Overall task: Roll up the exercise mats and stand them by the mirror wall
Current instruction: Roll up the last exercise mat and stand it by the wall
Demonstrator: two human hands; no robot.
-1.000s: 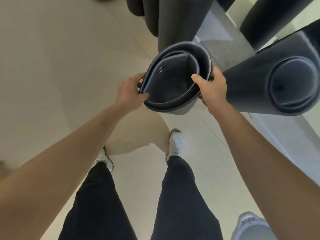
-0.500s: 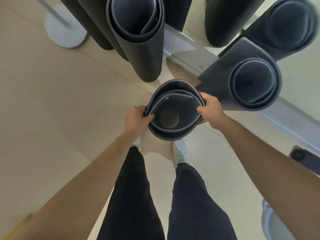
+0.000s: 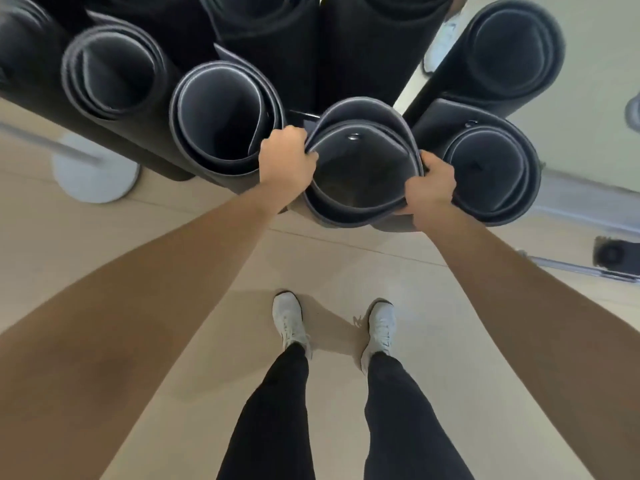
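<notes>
A dark grey rolled exercise mat stands upright in front of me, seen from its open top end. My left hand grips the left rim of the roll. My right hand grips its right rim. The roll sits in a row between two other standing rolled mats, one on its left and one on its right. The mirror wall rises just behind the row and reflects the mats.
Another rolled mat stands further left in the row. A white round stand base sits on the beige floor at the left. A dark device with a metal bar lies at the right. My feet stand behind the mats.
The mat I hold has moved forward from the open floor into the gap between two standing rolls at the mirror wall. Both hands have kept their grip on its rim.
</notes>
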